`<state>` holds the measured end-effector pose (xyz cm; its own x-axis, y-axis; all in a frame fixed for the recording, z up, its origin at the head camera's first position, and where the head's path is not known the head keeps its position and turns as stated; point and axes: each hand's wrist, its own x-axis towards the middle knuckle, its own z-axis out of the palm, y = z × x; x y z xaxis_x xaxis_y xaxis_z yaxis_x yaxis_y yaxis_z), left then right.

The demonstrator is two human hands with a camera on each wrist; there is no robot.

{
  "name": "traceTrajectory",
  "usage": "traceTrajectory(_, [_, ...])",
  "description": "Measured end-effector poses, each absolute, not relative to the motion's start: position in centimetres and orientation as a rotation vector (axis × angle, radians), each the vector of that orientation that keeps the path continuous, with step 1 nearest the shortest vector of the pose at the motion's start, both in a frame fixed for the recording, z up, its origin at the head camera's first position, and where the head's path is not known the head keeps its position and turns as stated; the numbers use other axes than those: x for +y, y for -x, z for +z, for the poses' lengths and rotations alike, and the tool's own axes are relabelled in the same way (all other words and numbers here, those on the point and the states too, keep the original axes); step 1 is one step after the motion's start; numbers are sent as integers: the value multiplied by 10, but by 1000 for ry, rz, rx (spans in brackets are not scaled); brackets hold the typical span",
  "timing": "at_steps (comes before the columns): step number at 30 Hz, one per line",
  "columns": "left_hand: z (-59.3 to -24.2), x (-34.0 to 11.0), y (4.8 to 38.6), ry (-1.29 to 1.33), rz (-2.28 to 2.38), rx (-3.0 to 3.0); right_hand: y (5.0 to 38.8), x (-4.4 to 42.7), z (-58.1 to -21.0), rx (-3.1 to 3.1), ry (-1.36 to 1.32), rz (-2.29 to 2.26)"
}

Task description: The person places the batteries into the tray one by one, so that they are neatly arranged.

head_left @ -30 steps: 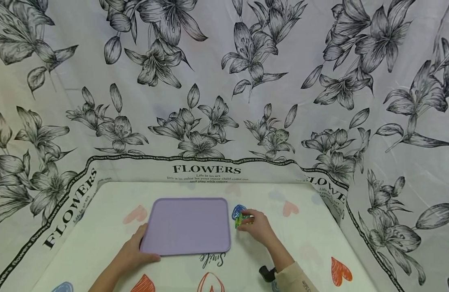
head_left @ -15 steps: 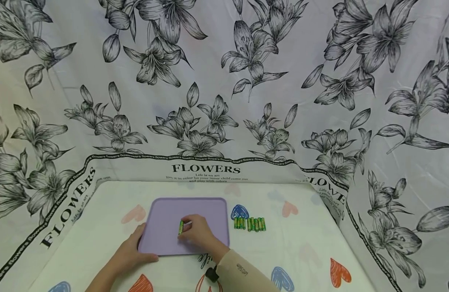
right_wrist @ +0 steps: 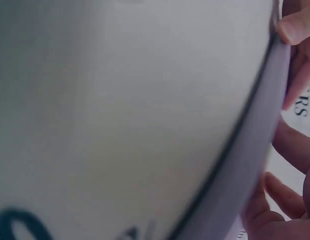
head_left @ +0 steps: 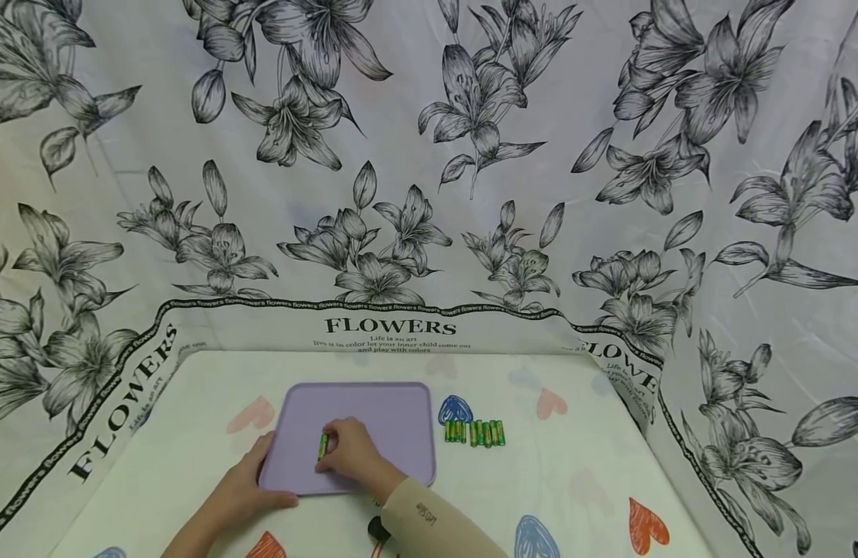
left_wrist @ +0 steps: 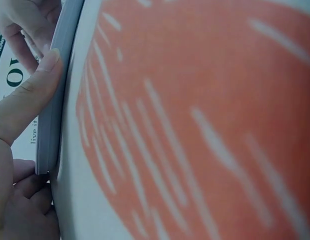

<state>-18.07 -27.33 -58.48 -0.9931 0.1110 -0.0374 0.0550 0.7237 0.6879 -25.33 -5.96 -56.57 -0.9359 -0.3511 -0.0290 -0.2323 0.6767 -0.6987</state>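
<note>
A lilac tray (head_left: pixel 394 415) lies on the cloth-covered table. My left hand (head_left: pixel 243 484) grips its near left corner; in the left wrist view, the thumb lies along the rim (left_wrist: pixel 56 105) and the other fingers are curled at the tray's side. Over the left half of the tray, my right hand (head_left: pixel 355 457) pinches a green battery (head_left: pixel 323 446) between thumb and fingers. Whether the battery touches the tray is unclear. To the right of the tray, several more green batteries (head_left: pixel 487 433) lie side by side in a row with a small gap. The right wrist view does not show the held battery.
A white tablecloth (head_left: pixel 582 434) with printed hearts covers the table. White curtains (head_left: pixel 401 155) with black flower drawings hang behind it and along both sides. A small black object (head_left: pixel 379 529) sits at the right wrist.
My right hand has gone from the battery row leftward over the tray, carrying one battery, and then a little farther left. The left hand has stayed at the tray's corner.
</note>
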Motion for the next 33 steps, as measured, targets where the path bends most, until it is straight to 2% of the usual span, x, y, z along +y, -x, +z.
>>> traceTrajectory(9, [-587, -278, 182, -127, 1148, 2868, 255, -18, -548, 2576, 428, -1486])
traceTrajectory(14, [-586, -277, 181, -117, 1152, 2848, 266, 37, -528, 2601, 372, -1553])
traceTrajectory(19, [-582, -274, 179, -115, 1172, 2833, 277, 105, -515, 2689, 301, -1407])
traceTrajectory(27, [-583, -273, 178, -123, 1200, 2818, 277, 201, -542, 2795, 86, -1179])
traceTrajectory(33, [-584, -273, 179, -121, 1240, 2806, 274, 234, -564, 2790, 9, -1112])
